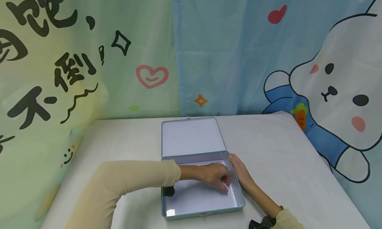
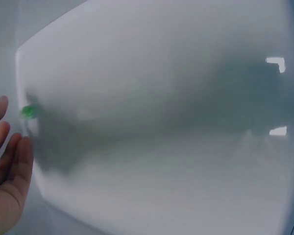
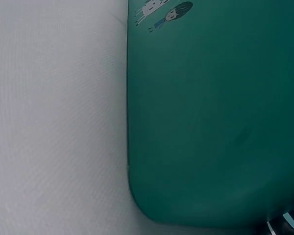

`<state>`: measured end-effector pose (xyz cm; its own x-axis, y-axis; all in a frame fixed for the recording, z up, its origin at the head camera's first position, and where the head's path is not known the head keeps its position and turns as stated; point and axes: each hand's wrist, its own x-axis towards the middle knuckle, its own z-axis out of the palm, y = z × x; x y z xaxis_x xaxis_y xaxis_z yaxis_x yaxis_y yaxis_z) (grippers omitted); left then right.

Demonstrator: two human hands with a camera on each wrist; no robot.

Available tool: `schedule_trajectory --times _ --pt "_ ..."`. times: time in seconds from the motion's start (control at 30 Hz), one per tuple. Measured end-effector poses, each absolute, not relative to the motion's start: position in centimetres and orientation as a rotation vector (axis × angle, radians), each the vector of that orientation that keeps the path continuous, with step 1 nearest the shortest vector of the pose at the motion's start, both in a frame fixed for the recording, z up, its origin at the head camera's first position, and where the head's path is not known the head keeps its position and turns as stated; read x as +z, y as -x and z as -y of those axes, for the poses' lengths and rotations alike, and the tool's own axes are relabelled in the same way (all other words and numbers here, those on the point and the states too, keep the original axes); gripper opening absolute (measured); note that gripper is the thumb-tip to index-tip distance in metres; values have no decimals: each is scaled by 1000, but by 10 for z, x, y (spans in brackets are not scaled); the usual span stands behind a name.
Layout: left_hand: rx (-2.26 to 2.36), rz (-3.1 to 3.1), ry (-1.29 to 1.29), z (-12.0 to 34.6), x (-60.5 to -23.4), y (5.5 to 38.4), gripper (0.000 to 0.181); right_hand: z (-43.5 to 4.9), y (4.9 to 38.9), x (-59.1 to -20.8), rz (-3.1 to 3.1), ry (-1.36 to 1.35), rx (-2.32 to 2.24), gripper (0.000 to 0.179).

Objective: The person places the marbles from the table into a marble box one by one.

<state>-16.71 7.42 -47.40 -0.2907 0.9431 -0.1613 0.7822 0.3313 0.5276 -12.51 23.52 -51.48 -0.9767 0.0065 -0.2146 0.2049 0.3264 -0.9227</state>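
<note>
A shallow metal box (image 1: 203, 212) stands on the table with its hinged lid (image 1: 192, 138) thrown back. My left hand (image 1: 215, 176) reaches over its left wall into the right part of the interior. In the left wrist view, the loosely bent fingers (image 2: 23, 156) hang beside a small green thing (image 2: 28, 112), apart from it, near the inner wall; its kind is unclear. Along the box's outer right side, my right hand (image 1: 242, 172) rests against the wall near the back corner. The right wrist view shows the box's green outside (image 3: 210, 122) but no fingers.
A white cloth (image 1: 134, 139) covers the table. Behind it hangs a printed curtain (image 1: 209, 50). A black wrist device (image 1: 168, 191) hangs under the left forearm, over the box's left wall; another black device (image 1: 263, 223) sits at the right wrist. Small figures (image 3: 161, 12) decorate the box's outside.
</note>
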Motion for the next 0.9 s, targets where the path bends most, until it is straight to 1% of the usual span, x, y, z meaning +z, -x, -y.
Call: schedule_trajectory --times 0.2,0.43,0.73,0.9 --pt "583 -2125 -1479 -66 -449 171 19 -234 124 -514 -2402 -205 -1706 52" --pt "669 -2129 -1478 -36 -423 179 17 -234 126 -512 -2383 -199 -1719 52" --pt "878 -2202 -1314 12 -409 191 18 -234 122 -511 -2376 -218 -1704 54" --pt "980 -2303 -1265 48 -407 200 16 -235 123 -512 -2390 -199 -1694 55"
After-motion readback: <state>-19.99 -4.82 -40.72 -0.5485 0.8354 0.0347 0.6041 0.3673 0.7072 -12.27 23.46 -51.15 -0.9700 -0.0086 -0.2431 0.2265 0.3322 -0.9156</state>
